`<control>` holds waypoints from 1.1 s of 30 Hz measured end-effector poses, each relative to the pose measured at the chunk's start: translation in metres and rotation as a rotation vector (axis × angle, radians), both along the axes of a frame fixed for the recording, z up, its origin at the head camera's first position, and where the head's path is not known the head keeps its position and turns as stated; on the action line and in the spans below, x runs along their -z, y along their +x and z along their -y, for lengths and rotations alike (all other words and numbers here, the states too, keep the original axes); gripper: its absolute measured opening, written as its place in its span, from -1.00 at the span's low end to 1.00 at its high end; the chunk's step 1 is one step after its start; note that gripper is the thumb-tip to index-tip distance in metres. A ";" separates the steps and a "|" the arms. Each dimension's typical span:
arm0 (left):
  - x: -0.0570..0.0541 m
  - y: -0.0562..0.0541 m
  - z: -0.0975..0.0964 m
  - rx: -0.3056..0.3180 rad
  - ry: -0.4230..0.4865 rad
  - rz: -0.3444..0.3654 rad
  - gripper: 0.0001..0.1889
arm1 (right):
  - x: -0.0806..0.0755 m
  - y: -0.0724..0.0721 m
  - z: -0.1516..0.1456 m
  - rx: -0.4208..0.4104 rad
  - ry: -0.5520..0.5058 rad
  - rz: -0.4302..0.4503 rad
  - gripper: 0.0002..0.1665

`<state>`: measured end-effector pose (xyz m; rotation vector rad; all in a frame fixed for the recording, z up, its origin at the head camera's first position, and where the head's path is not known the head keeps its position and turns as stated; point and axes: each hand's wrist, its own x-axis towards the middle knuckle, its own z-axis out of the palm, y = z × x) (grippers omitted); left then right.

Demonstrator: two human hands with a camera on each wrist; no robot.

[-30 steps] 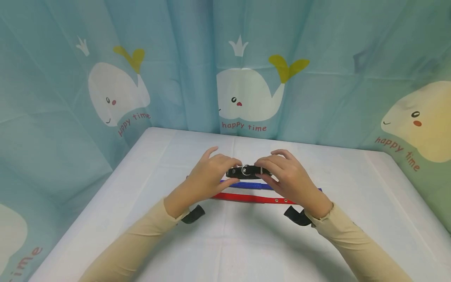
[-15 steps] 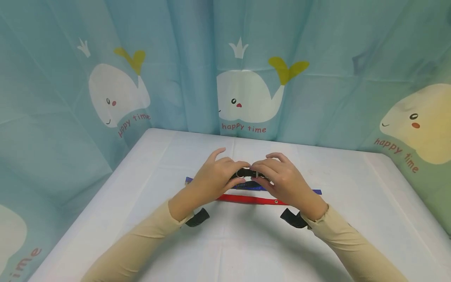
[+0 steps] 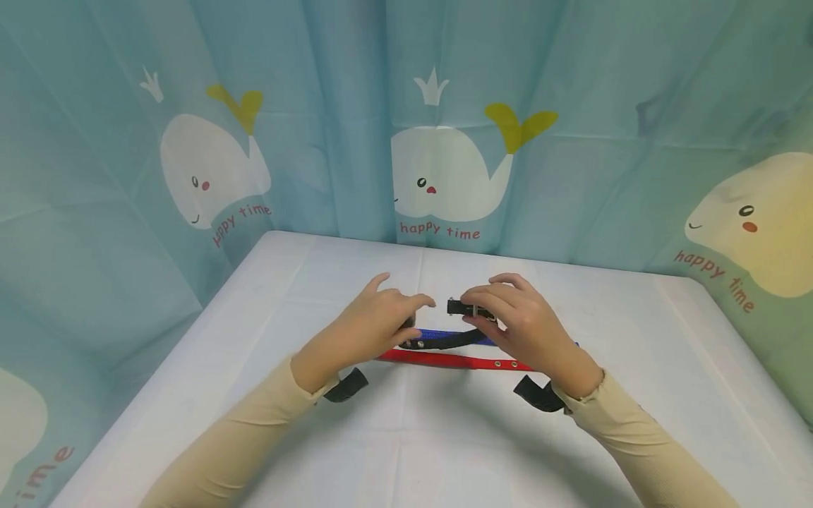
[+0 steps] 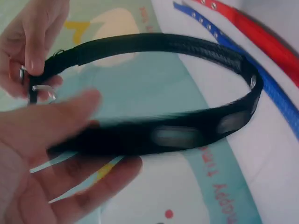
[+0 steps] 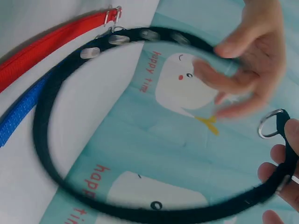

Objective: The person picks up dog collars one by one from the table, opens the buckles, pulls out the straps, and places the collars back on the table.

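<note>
A black collar (image 3: 447, 342) with metal eyelets is held up, bent into an open loop, between both hands. My left hand (image 3: 371, 324) holds its eyelet end between thumb and fingers, with the index finger stretched out; the strap is blurred in the left wrist view. My right hand (image 3: 524, 324) pinches the buckle end, where a metal D-ring (image 5: 269, 126) sticks out beside the fingertips. The two ends of the collar stand apart. Below the hands, a blue collar (image 3: 438, 334) and a red collar (image 3: 432, 358) lie side by side, partly covered by the hands and the black strap.
The collars lie on a white-covered table (image 3: 406, 437). A blue-green curtain (image 3: 356, 141) printed with whales hangs behind its far edge and along the sides. A dark strap piece (image 3: 346, 386) hangs below the left wrist, another dark piece (image 3: 538, 395) below the right.
The hands came together at the black collar, then drew apart. The left hand has moved back left with the eyelet end, so the loop now opens between them.
</note>
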<state>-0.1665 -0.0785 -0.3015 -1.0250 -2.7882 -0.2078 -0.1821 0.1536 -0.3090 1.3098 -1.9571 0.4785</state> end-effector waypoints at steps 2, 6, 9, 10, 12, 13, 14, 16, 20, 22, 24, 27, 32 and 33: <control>0.000 0.001 -0.003 0.027 0.044 -0.013 -0.50 | 0.001 0.000 0.002 -0.020 -0.004 0.001 -0.64; 0.000 0.003 -0.012 0.092 0.109 -0.156 -0.59 | 0.003 0.002 0.006 -0.053 -0.005 0.021 -0.74; 0.000 0.005 -0.015 0.098 0.113 -0.274 -0.74 | 0.004 0.004 0.006 -0.039 -0.008 0.049 -0.72; 0.000 0.006 -0.015 0.092 0.113 -0.297 -0.78 | 0.005 0.004 0.005 -0.027 -0.008 0.062 -0.71; 0.000 0.007 -0.014 0.085 0.111 -0.335 -0.79 | 0.006 0.005 0.004 0.004 -0.004 0.108 -0.69; 0.000 0.007 -0.014 0.084 0.110 -0.344 -0.79 | 0.007 0.005 0.003 0.021 0.001 0.142 -0.66; 0.000 0.008 -0.014 0.087 0.113 -0.355 -0.78 | 0.008 0.006 0.003 0.041 0.009 0.178 -0.62; -0.001 0.009 -0.013 0.104 0.129 -0.393 -0.77 | 0.009 0.007 0.002 0.083 0.030 0.242 -0.57; -0.008 0.009 -0.006 0.135 0.192 -0.506 -0.76 | 0.008 0.010 -0.004 0.099 0.028 0.307 -0.56; -0.014 0.007 0.002 0.140 0.226 -0.557 -0.77 | 0.002 0.010 -0.011 0.058 0.010 0.308 -0.57; -0.019 0.005 0.010 0.139 0.256 -0.589 -0.78 | -0.005 0.009 -0.019 0.002 -0.009 0.290 -0.57; -0.026 0.001 0.024 0.133 0.296 -0.571 -0.79 | -0.016 0.005 -0.033 -0.051 0.005 0.228 -0.53; -0.028 -0.009 0.046 0.124 0.280 -0.411 -0.74 | -0.021 -0.005 -0.057 -0.068 0.120 0.156 -0.54; -0.026 -0.011 0.050 0.126 0.265 -0.389 -0.73 | -0.020 -0.007 -0.062 -0.063 0.149 0.155 -0.54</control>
